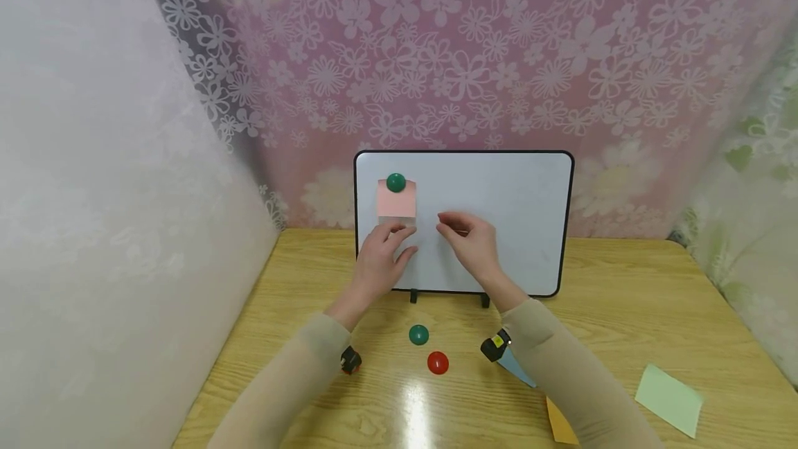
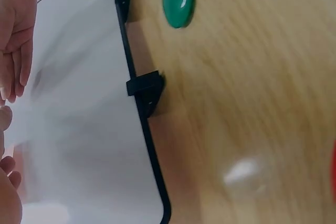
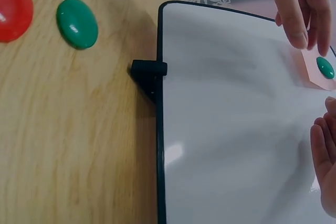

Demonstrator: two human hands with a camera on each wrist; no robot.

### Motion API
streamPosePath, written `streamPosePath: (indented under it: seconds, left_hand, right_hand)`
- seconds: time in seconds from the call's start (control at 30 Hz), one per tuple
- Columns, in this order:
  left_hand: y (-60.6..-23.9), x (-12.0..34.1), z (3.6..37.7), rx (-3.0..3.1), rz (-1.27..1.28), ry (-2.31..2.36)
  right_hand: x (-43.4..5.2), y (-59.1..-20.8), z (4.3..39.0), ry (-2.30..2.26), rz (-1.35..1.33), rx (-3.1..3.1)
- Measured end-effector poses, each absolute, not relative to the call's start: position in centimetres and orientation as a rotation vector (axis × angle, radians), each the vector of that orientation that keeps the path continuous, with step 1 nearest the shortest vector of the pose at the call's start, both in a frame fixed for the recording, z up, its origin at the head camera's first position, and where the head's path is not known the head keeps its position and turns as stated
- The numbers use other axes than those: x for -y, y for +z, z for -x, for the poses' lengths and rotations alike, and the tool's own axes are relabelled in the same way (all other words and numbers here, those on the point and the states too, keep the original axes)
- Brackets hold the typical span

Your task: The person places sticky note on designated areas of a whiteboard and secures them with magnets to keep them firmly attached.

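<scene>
Touching the lower edge of the pink note [image 1: 396,201] with left hand [image 1: 380,262], fingers relaxed, steadying it under the green magnet [image 1: 395,183] on the whiteboard [image 1: 511,227]. Hovering right hand [image 1: 470,241] just beside, fingers loosely curled, holding nothing. Leaving spare magnets [image 1: 419,335] lying on the desk [image 1: 623,296].

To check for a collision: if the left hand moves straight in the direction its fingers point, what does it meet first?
Probably the pink note on the whiteboard; the left hand fingertips are just under its lower edge. Depth is unclear.

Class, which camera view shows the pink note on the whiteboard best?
The head view: the whole pink note shows, pinned by a green magnet. The right wrist view catches only a small piece; the left wrist view shows at most a blurred pink edge.
</scene>
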State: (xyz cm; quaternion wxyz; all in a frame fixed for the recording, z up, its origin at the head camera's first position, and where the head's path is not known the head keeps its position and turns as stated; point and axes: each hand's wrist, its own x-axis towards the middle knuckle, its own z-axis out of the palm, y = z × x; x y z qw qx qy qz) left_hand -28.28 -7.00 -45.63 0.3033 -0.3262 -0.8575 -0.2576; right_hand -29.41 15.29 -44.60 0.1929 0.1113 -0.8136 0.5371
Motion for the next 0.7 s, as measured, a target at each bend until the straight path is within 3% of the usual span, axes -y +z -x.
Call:
streamPosePath:
  seconds: [0.7]
  left_hand:
    - [-49.6,8.6,22.8,2.506,0.889,-1.044]
  right_hand:
    - [-19.7,-47.8,25.0,1.562,-0.45,2.562]
